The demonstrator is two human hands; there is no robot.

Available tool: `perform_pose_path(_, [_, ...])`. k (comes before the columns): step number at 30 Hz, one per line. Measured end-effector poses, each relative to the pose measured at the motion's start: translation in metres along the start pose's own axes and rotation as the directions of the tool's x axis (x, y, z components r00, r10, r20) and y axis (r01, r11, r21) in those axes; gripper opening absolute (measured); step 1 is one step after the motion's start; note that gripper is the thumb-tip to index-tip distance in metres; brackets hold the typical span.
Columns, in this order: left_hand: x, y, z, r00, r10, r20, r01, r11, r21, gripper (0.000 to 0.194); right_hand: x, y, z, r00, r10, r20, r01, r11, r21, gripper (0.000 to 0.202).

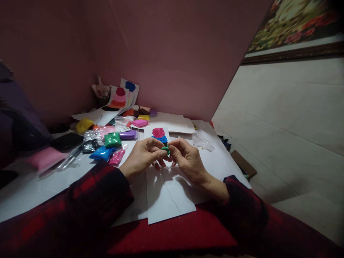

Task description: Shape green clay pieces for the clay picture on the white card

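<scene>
Between the fingertips of my left hand (146, 154) and my right hand (188, 159) is a small lump of green modelling clay (166, 149). Both hands are closed in a pinch on it, held above a white paper card (172, 200). The card's far end bears a pink clay patch (158, 132) with a blue clay patch (160, 138) just below it; something dark shows beneath the blue, partly covered by my fingers. A thin pencil-like line runs down the near half of the card.
Left of my hands lie clay packets: green (112, 140), blue (102, 153), pink (116, 156) and purple (128, 134). Cards with coloured clay shapes (119, 97) lean at the back by the wall. A clear plastic bag (203, 143) lies to the right. Red cloth (172, 236) shows at the near edge.
</scene>
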State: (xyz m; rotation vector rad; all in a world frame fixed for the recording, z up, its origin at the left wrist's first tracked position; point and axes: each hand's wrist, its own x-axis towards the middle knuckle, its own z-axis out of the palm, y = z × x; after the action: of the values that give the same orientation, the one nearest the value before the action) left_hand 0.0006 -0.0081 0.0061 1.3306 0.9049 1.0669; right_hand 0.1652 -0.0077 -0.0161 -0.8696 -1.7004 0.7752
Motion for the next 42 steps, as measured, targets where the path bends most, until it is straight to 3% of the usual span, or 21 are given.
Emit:
perform_pose_path(4, [-0.0008, 0.0016, 0.001, 1.0, -0.008, 0.015, 0.007, 0.999, 0.041, 0.033, -0.0015, -0.0005, 0.0004, 0.997, -0.048, 0.066, 0.048, 0.999, 0.008, 0.02])
perform_pose_path(9, [-0.0009, 0.0013, 0.0, 1.0, -0.029, 0.003, 0.029, 0.999, 0.04, 0.023, -0.002, -0.0016, 0.0022, 0.992, -0.102, 0.08, 0.108, 0.992, -0.07, 0.018])
perform_pose_path(22, [0.0021, -0.0025, -0.0021, 0.995, -0.091, 0.041, 0.093, 0.994, -0.052, 0.028, -0.0013, -0.0033, 0.0011, 0.995, -0.068, 0.071, 0.076, 0.99, -0.116, 0.012])
perform_pose_path(30, [0.0021, -0.006, -0.0048, 0.998, -0.055, 0.044, 0.055, 0.998, -0.017, 0.022, -0.0024, -0.0047, 0.0002, 0.988, -0.132, 0.078, 0.151, 0.93, -0.335, 0.01])
perform_pose_path(35, [0.0031, -0.0041, -0.0038, 0.999, -0.036, 0.027, 0.037, 0.999, -0.023, 0.022, -0.0022, -0.0015, 0.0001, 0.991, -0.087, 0.106, 0.112, 0.96, -0.255, 0.01])
perform_pose_path(42, [0.0017, -0.0021, -0.0035, 1.0, -0.013, -0.002, 0.013, 1.0, -0.01, 0.026, -0.0025, -0.0033, 0.0, 0.986, -0.122, 0.112, 0.145, 0.963, -0.226, 0.007])
